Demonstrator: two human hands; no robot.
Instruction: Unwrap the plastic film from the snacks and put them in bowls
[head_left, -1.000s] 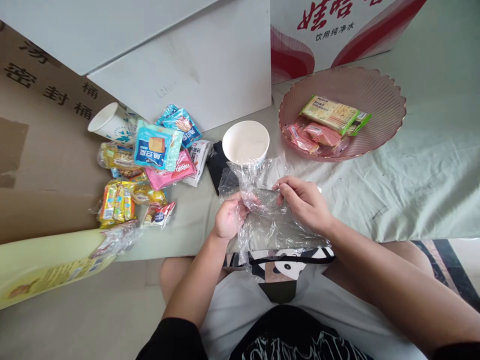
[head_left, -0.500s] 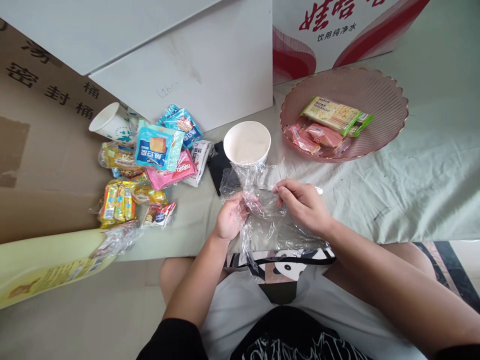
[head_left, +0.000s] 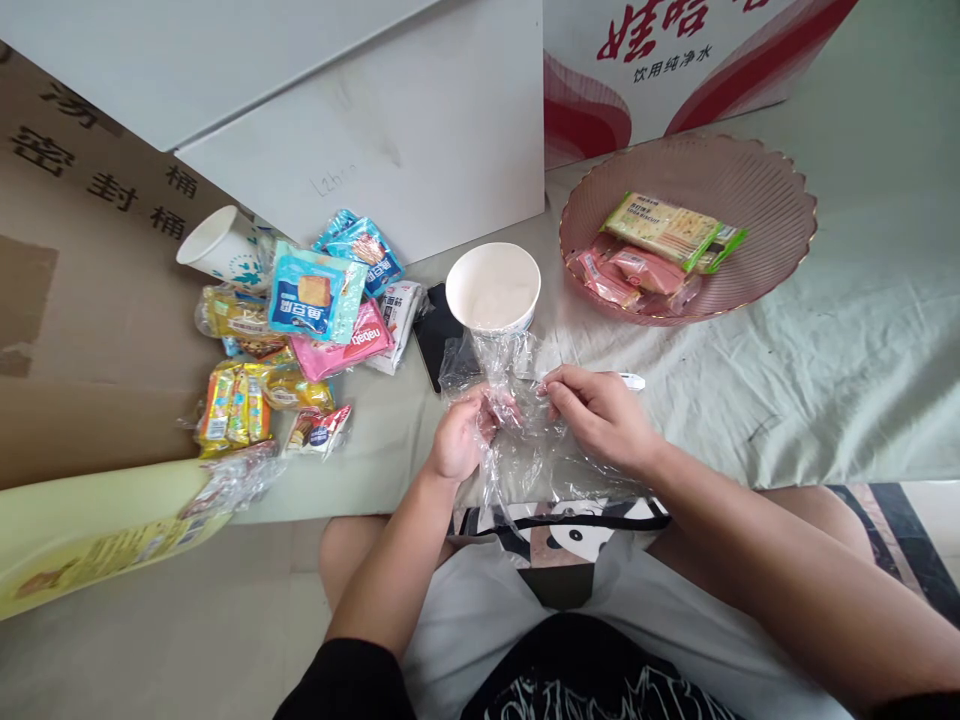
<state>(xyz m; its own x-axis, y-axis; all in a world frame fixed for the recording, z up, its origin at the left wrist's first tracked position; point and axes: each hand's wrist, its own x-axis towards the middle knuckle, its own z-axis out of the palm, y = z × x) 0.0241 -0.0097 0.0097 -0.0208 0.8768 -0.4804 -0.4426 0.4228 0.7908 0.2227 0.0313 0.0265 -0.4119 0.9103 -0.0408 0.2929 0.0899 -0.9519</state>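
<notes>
Crumpled clear plastic film (head_left: 510, 455) spreads between my hands and drapes toward the table's front edge. My left hand (head_left: 459, 435) is closed around one side of it. With thumb and fingertips pinched together, my right hand (head_left: 600, 412) grips the other side. Just beyond the film stands a white paper cup (head_left: 493, 288), upright, its inside facing me. A dark phone (head_left: 439, 335) lies flat to the left of the cup, partly under the film. A small white object (head_left: 634, 381) pokes out behind my right hand; its kind is hidden.
On the left lie several wrapped snacks (head_left: 319, 295) and a tipped paper cup (head_left: 225, 245). A pink scalloped bowl (head_left: 765, 220) holding biscuit packets (head_left: 664, 228) stands back right. White boxes (head_left: 375, 150) line the back; a yellow container (head_left: 97, 530) stands front left.
My right hand has shifted slightly left, and the film between the hands is more bunched. More of the small white object shows behind my right hand.
</notes>
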